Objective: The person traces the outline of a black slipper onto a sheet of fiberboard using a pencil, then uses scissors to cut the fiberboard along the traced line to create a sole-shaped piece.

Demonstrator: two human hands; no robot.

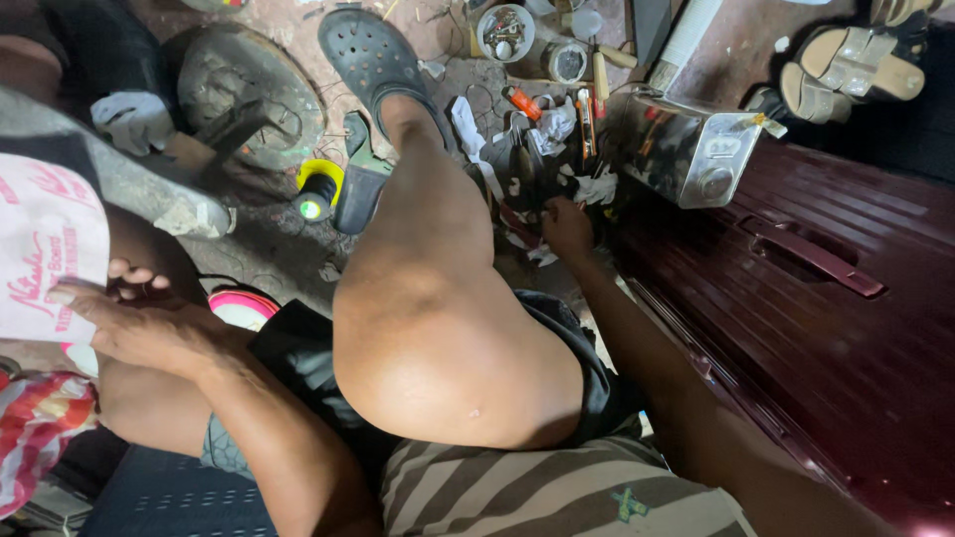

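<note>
A white cloth printed in pink (40, 249) hangs at the left; torn white scraps (587, 189) litter the floor (269, 249)
</note>
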